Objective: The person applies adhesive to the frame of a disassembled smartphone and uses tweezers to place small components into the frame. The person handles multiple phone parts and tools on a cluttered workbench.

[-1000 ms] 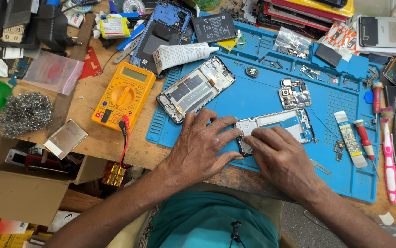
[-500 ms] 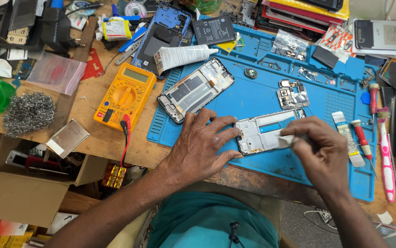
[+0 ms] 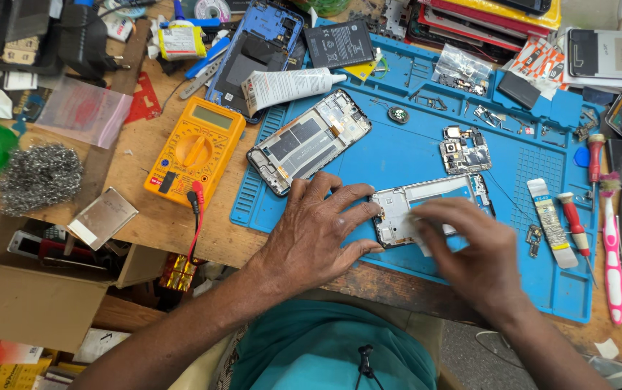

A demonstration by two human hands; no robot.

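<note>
The person's left hand [image 3: 318, 231] lies flat w/ fingers spread on the blue mat [image 3: 412, 155], fingertips pressing the left end of a white phone frame [image 3: 426, 206] to pin it; nothing gripped, hand open. The right hand [image 3: 473, 253] sits over the frame's lower middle, fingers drawn together, blurred, seemingly pinching or rubbing at a pale strip on the frame; can't tell if anything is actually clamped between the fingers. The frame lies flat near the mat's front edge, between both hands. Step in hand looks like working a small part or strip on the frame's inner face while the other hand steadies it. Next move prob. calls for a steady hold-down from the left and a fine, light pull or press from the right, since the frame is thin and small bits sit close by. Around: a second phone body [image 3: 309, 141] lies open just above the left hand, a small circuit board [image 3: 464, 150] above the frame, a yellow meter [image 3: 195, 148] to the left partly off the mat, a white glue tube [image 3: 289, 85] further up, a screwdriver [image 3: 576, 227] and pink toothbrush [image 3: 612, 245] at the right.
</note>
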